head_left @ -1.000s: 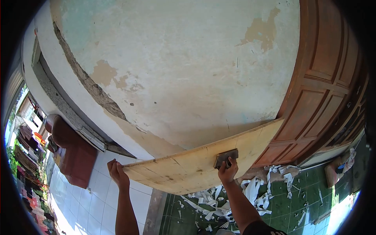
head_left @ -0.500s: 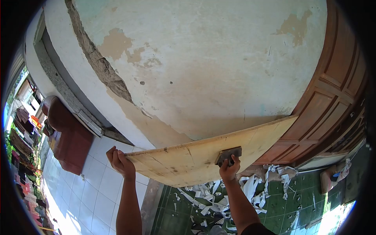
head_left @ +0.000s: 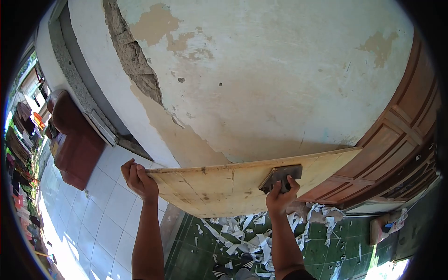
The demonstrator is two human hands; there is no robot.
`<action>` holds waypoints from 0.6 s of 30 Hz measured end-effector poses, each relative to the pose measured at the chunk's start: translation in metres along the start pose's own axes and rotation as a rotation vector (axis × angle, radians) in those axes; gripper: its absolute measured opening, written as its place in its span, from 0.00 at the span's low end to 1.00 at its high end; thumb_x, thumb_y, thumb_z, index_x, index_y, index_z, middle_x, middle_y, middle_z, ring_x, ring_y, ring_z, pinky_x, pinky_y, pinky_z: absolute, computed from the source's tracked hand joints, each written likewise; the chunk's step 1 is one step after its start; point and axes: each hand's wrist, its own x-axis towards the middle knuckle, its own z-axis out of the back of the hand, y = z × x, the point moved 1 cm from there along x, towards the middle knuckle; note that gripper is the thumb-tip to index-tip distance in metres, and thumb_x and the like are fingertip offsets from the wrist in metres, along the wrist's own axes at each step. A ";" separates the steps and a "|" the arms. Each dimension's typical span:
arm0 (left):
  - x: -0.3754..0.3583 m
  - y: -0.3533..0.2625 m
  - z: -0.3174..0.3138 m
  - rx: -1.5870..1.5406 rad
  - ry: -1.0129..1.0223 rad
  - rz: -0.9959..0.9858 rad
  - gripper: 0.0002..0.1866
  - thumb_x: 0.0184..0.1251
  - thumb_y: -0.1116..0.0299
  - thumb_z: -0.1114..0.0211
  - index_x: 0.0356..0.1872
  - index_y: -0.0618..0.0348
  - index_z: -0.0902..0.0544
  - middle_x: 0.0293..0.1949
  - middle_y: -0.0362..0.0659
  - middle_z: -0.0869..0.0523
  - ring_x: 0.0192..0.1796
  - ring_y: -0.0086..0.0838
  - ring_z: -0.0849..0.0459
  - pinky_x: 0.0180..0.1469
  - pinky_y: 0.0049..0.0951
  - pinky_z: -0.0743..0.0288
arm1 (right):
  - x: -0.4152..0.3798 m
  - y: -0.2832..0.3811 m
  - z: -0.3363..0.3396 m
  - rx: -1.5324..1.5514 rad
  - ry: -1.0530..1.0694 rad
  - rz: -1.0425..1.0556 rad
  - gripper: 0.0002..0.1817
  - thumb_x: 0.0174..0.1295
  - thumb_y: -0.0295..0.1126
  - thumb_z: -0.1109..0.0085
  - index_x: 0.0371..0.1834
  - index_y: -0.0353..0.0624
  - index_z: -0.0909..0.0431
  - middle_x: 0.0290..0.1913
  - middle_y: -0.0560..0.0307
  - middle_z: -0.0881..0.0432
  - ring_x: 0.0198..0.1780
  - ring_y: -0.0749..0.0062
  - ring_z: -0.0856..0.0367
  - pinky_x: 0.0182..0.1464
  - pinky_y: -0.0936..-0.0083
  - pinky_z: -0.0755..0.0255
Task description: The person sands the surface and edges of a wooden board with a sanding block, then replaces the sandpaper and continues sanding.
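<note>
A long wooden board [head_left: 219, 189], pale with dark stains and cracks, stands tilted in front of the wall. My left hand [head_left: 140, 181] is closed around its left end, at the top corner. Against the face of the board, right of the middle, lies a dark rectangular block [head_left: 285, 175] that looks like a sanding block. My right hand [head_left: 282, 196] grips this block from below, thumb and fingers on its near side. The underside of the block is hidden.
Behind the board rises a peeling wall [head_left: 261, 84] with a broken, rough strip [head_left: 135, 60]. Torn white strips [head_left: 247, 233] litter the green tiled floor [head_left: 191, 252]. A red-brown sofa [head_left: 79, 149] stands left, on white tiles. A panelled wooden cabinet [head_left: 373, 144] is at right.
The view has shifted and tilted a little. My right hand and the block appear slightly further right and up along the board. My left hand keeps its hold on the board's end.
</note>
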 end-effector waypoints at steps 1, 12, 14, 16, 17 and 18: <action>-0.002 0.004 0.003 0.000 0.014 -0.015 0.15 0.75 0.71 0.46 0.28 0.72 0.24 0.44 0.56 0.20 0.49 0.47 0.19 0.51 0.42 0.26 | -0.054 -0.038 -0.004 -0.074 0.076 -0.033 0.20 0.68 0.24 0.39 0.60 0.32 0.31 0.44 0.40 0.19 0.41 0.56 0.14 0.44 0.66 0.18; -0.001 -0.002 0.004 0.013 0.046 -0.015 0.16 0.77 0.70 0.47 0.28 0.69 0.23 0.44 0.54 0.22 0.54 0.47 0.19 0.50 0.40 0.26 | 0.002 0.044 -0.016 0.108 0.080 -0.195 0.20 0.64 0.23 0.34 0.57 0.34 0.29 0.37 0.38 0.17 0.34 0.43 0.13 0.36 0.61 0.19; 0.000 -0.006 0.008 0.013 0.073 -0.008 0.15 0.77 0.70 0.46 0.29 0.69 0.22 0.45 0.54 0.21 0.53 0.47 0.19 0.52 0.41 0.26 | -0.006 0.039 -0.020 0.050 0.066 -0.094 0.20 0.64 0.23 0.34 0.57 0.34 0.29 0.37 0.38 0.17 0.34 0.42 0.13 0.37 0.60 0.19; 0.002 -0.006 0.009 -0.003 0.092 -0.021 0.14 0.76 0.70 0.44 0.31 0.70 0.22 0.46 0.54 0.20 0.48 0.46 0.20 0.52 0.41 0.26 | -0.035 0.017 -0.026 -0.021 0.124 0.020 0.19 0.66 0.23 0.35 0.57 0.34 0.30 0.38 0.38 0.17 0.35 0.45 0.13 0.38 0.60 0.19; 0.004 -0.008 0.012 0.012 0.127 0.004 0.14 0.78 0.68 0.43 0.33 0.69 0.20 0.47 0.55 0.20 0.51 0.47 0.19 0.53 0.42 0.25 | -0.070 -0.007 -0.026 -0.069 0.192 0.079 0.19 0.68 0.24 0.36 0.58 0.34 0.30 0.40 0.38 0.17 0.37 0.50 0.13 0.40 0.61 0.19; 0.006 -0.011 0.016 0.015 0.159 0.003 0.15 0.78 0.67 0.43 0.34 0.69 0.19 0.48 0.55 0.20 0.52 0.47 0.19 0.54 0.43 0.25 | -0.098 -0.022 -0.026 -0.115 0.259 0.142 0.19 0.69 0.25 0.37 0.59 0.34 0.31 0.42 0.38 0.18 0.38 0.54 0.13 0.42 0.63 0.18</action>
